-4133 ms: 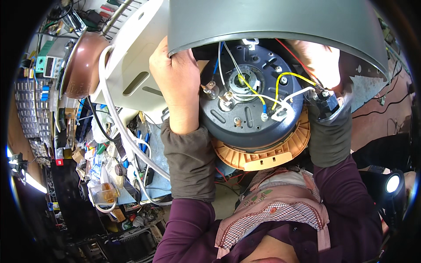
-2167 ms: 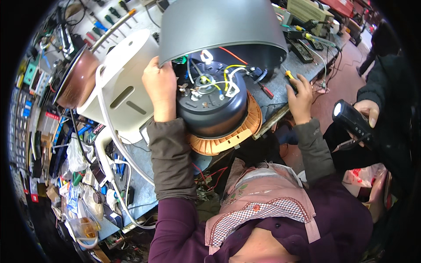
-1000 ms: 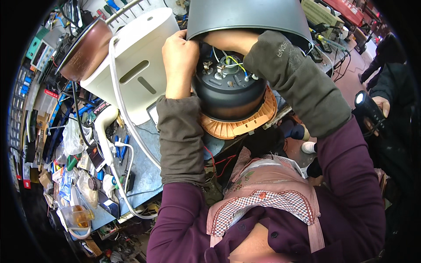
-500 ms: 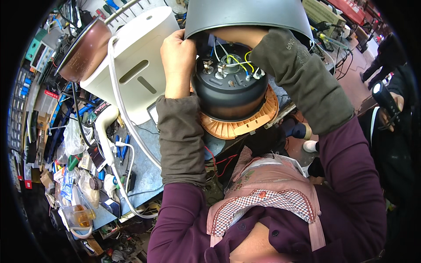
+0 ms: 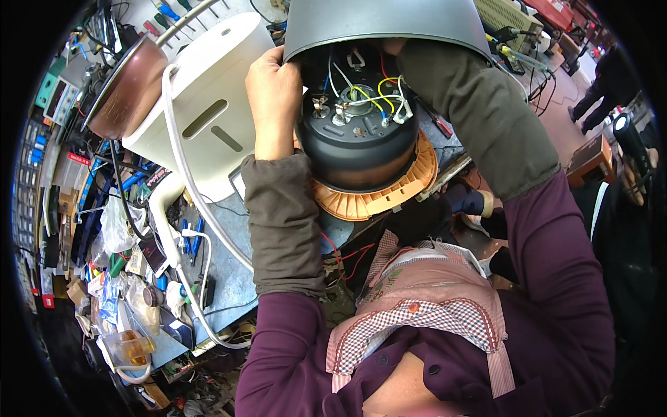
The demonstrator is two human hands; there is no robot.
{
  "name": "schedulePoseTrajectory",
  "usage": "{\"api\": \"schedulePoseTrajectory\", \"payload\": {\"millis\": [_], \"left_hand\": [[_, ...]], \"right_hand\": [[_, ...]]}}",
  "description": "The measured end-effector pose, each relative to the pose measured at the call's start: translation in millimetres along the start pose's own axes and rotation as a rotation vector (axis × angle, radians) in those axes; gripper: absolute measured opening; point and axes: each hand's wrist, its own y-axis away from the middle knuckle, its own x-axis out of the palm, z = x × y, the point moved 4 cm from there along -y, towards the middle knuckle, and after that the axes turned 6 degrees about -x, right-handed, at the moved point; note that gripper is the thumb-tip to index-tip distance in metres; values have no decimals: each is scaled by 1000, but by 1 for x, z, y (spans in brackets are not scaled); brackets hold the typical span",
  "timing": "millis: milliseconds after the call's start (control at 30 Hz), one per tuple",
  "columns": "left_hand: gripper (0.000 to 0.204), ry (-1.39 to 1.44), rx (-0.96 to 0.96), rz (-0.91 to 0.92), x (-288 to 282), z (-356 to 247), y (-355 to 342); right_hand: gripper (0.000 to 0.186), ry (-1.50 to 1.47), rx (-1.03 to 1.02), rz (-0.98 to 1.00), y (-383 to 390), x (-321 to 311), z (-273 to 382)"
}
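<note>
The left hand (image 5: 271,90) gripped the grey cover (image 5: 382,19) by its rim; the right hand (image 5: 394,46) was mostly hidden underneath — its hold impossible to tell. The wired black pot (image 5: 361,163) sat at the desk's (image 5: 236,278) near edge.

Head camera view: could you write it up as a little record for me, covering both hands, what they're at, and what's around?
Left hand: closed on the rim of the grey cover
Right hand: mostly hidden under the cover; grip can't be told
Dark round unit: between the forearms, partly beneath the cover
Wires: yellow, white, blue and red, over the unit's top
Orange ring: around the unit's lower edge
To the left: white housing, copper-brown bowl
To the right: red-handled tool, lit lamp
</note>
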Motion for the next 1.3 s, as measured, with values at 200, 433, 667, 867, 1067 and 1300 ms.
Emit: {"api": "schedulePoseTrajectory", "payload": {"millis": [200, 433, 667, 867, 1067, 1300], "left_hand": [[27, -58, 41, 4, -3, -14, 8], [33, -89, -34, 9, -8, 2, 1], [31, -55, -30, -32, -7, 6, 1], [33, -203, -73, -24, -6, 1, 3], [36, -387, 134, -86, 0, 2, 5], [37, -2, -76, 238, 7, 22, -2]], "right_hand": [[35, -14, 17, -12, -3, 5, -4], [37, -41, 49, -35, -8, 2, -5], [40, -89, 154, -72, 9, -9, -21], [42, -196, 335, -50, 35, -21, -34], [45, -385, 559, 53, 74, -21, -50], [38, -549, 268, -28, 114, -43, -37]]}}
